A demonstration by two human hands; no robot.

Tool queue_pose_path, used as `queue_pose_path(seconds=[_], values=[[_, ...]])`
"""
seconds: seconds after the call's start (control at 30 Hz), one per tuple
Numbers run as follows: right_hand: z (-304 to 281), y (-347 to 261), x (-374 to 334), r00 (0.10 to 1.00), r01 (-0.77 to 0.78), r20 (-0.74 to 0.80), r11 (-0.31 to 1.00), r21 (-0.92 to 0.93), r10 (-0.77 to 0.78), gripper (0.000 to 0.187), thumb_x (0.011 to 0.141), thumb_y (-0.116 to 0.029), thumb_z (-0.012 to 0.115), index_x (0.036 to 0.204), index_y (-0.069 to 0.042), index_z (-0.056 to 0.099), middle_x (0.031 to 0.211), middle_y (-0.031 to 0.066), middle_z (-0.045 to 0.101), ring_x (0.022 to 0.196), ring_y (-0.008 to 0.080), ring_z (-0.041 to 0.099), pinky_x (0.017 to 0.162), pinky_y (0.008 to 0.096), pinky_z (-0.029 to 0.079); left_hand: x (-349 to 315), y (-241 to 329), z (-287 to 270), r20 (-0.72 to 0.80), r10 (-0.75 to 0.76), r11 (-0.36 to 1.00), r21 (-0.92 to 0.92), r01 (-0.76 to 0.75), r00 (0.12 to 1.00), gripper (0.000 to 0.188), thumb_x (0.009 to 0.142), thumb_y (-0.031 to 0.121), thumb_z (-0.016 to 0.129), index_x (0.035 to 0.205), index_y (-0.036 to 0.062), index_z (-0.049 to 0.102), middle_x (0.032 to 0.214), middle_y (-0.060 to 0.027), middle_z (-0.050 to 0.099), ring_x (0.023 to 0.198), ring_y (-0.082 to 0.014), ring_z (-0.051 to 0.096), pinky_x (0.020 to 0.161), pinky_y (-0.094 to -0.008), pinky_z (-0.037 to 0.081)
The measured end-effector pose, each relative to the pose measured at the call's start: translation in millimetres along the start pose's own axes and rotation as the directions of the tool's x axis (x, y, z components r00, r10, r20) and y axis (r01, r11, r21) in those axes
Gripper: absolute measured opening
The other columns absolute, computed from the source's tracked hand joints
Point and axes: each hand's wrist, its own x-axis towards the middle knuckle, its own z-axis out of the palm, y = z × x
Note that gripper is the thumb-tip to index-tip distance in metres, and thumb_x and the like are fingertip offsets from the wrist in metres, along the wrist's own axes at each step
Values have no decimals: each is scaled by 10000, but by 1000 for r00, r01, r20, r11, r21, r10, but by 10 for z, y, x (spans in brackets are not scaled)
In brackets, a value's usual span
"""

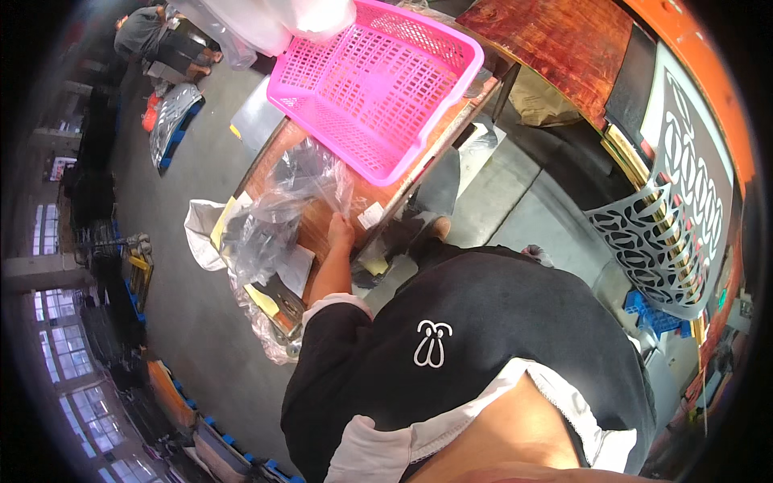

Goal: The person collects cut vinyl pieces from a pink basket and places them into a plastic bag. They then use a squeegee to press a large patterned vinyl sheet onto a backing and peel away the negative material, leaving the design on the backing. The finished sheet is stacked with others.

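Note:
My left hand [341, 232] reaches over a brown wooden table [320, 233], its fingers pinched on the edge of a clear plastic bag [302, 173]. The crumpled bag spreads across the table away from the hand. Beyond it sits a pink perforated plastic basket [378, 97], with no contents showing inside. A small white paper label [371, 215] lies right beside my hand. My right hand does not show; my torso and black sleeve fill the lower middle.
Translucent plastic bags [310, 18] hang over the basket's far left corner. A grey cut-out patterned panel [656, 241] stands at the right. A reddish wooden board [555, 48] lies at the far right. Another person [157, 40] bends down at the far left.

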Motion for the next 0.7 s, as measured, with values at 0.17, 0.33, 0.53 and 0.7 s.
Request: queue_pose_path(seconds=[0.17,0.33,0.53,0.7], values=[[-276,104,-123,995,-26,-98,998,-53,21,59,868,-73,514,823,-50,543,704,-8,520,679,77,493,611,232,412,-167,47,-546,-61,6,650,-759,-50,998,147,884,199,477,825,68,511,753,-76,584,633,-146,552,521,-292,445],[-486,165,-239,992,-10,-124,970,-241,-21,49,849,-49,514,838,-31,558,685,-2,528,674,89,493,616,249,417,-137,190,-1987,-391,-60,223,-902,-369,919,58,913,119,462,908,63,472,822,-61,596,686,-147,587,587,-261,489],[-573,311,-381,994,-9,-111,989,-150,-8,65,829,-84,548,845,-28,579,722,23,575,686,129,512,644,290,430,-379,280,-2463,-190,-89,800,-598,-43,978,81,849,154,539,885,86,515,770,-38,573,678,-132,546,594,-304,451],[-614,677,-508,966,-19,-259,997,-79,-2,185,779,-196,643,842,-31,587,751,45,598,697,168,541,661,316,443,-627,578,-2418,-427,198,980,87,-178,882,299,804,177,602,1047,26,515,960,-135,561,901,-279,538,796,-356,427]])
